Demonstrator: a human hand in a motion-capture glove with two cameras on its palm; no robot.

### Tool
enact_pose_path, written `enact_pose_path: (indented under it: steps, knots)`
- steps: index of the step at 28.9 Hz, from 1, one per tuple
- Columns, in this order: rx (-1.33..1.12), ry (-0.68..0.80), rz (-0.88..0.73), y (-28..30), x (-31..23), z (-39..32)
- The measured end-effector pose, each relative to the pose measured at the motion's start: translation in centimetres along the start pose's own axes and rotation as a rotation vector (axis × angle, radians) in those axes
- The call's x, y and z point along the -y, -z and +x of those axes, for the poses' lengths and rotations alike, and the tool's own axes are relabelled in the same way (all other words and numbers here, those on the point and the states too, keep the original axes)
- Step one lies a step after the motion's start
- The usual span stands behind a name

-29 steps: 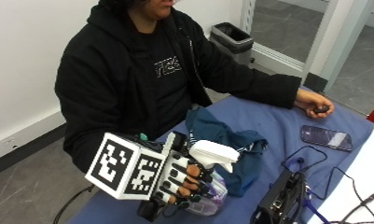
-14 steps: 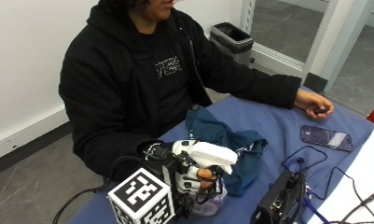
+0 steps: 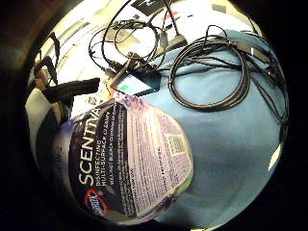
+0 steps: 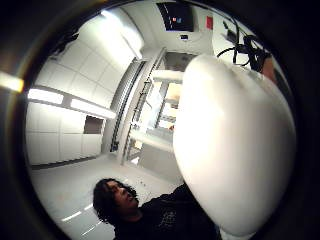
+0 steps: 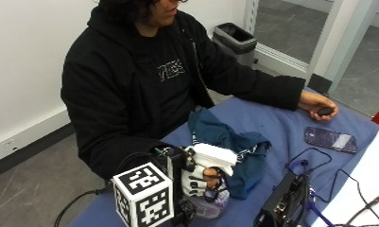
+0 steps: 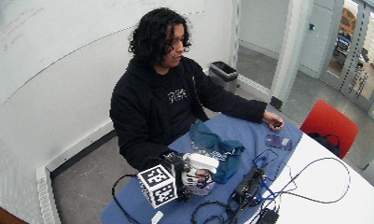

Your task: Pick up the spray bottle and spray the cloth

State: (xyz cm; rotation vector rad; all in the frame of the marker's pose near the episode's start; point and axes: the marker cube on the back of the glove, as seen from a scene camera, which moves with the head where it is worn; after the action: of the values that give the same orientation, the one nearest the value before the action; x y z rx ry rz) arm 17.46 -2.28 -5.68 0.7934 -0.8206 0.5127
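Nearest, gloved right hand (image 5: 204, 182) grasping the spray bottle (image 5: 208, 179), fingers (image 5: 211, 178) curled round its neck below the white spray head (image 5: 213, 155); bottle upright, base at or just above the blue tabletop (image 5: 274, 130), contact not clear. Turned further than half a second ago, back of the hand now facing the outside view, where a second ago it lay lower and to the side. Filling much of the little finger side palm view, the bottle's purple label (image 3: 130, 163), with blue tabletop and coiled black cables (image 3: 211, 67) past it. Filling the thumb side palm view, the white head (image 4: 235, 140). Just beside the bottle, touching or nearly so, the crumpled teal cloth (image 5: 230, 139), unmoved. Farther off, a phone (image 5: 330, 140) lying flat, and the bare left hand (image 5: 316, 105) resting on the tabletop's far edge, as before.
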Motion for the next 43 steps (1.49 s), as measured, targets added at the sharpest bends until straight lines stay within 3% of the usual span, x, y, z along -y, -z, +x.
enact_pose_path:
  steps: [8,20,27,34,43]
  knots:
    - [0.007,0.039,0.082,-1.8,1.3,-0.2]
    - [0.022,0.029,0.065,-1.6,1.4,-0.4]
    - [-0.090,-0.002,-0.158,0.9,-0.3,-3.9]
    - [-0.265,-0.011,-0.345,-0.9,0.6,-8.9]
    - [-0.673,-0.113,-0.787,-2.5,-0.9,-9.8]
